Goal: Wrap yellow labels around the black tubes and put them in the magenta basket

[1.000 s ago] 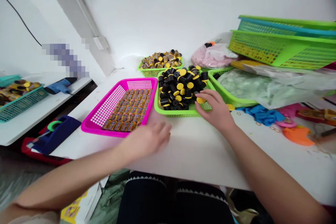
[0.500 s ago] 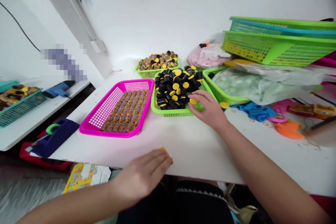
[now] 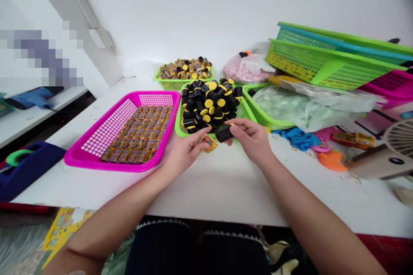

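My left hand [image 3: 187, 150] pinches a printed yellow label [image 3: 209, 142] by its left side, just in front of the green basket [image 3: 182, 133]. Close beside it, my right hand [image 3: 251, 139] grips a black cylinder [image 3: 223, 133] with a yellow end, tilted with its black end toward the label. Label and cylinder are near each other; whether they touch I cannot tell. Behind both hands the green basket holds a heap of black cylinders [image 3: 209, 103] with yellow caps. To the left, a pink basket [image 3: 112, 166] carries rows of cylinders wrapped in printed labels [image 3: 142, 133].
Another green basket [image 3: 171, 84] of wrapped pieces stands at the back. On the right are stacked baskets [image 3: 322, 64], plastic bags [image 3: 290, 103], blue scraps [image 3: 298, 137], an orange piece [image 3: 332, 161] and a fan [image 3: 374, 154]. A tape dispenser [image 3: 38, 172] sits at the left edge.
My left hand has moved forward from the table's front edge with the label. My right hand has drawn a black cylinder away from the heap, and the two hands have come together. The view has shifted right.
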{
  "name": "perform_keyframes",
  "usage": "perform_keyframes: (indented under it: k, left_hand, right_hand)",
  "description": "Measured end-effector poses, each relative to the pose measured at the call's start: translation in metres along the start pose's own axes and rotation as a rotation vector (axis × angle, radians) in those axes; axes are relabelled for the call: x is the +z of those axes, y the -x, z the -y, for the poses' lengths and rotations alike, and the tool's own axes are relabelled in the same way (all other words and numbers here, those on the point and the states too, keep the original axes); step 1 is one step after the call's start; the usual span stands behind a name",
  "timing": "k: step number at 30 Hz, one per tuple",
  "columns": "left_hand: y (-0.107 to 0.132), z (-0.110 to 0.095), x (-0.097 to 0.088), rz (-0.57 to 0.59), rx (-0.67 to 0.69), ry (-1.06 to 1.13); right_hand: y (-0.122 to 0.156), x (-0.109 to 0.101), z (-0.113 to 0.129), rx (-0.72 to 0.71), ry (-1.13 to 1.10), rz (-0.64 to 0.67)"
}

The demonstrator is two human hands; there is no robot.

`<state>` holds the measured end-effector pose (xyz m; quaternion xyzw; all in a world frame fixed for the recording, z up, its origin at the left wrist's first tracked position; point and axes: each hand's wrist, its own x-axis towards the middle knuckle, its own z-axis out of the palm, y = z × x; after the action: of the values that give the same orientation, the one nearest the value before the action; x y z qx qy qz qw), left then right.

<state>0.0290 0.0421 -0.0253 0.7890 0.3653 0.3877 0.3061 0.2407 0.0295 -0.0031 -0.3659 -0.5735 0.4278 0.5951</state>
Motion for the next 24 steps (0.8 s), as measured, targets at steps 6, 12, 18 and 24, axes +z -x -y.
perform_keyframes:
  k: [6,12,18,24]
  left_hand:
    - [0.005,-0.002,-0.007,0.052,0.147,-0.153]
    - [0.008,-0.002,-0.004,-0.001,0.12,-0.07]
    - [0.008,-0.003,0.004,-0.015,0.108,0.263]
    - [0.01,-0.001,0.007,-0.004,0.101,0.209]
  right_hand:
    - [0.003,0.008,0.001,0.057,-0.073,0.07]
    - [0.004,0.005,0.003,0.04,0.042,0.125]
    - [0.005,0.001,0.006,-0.08,0.172,0.258]
    - [0.008,0.013,0.001,0.012,0.254,0.275]
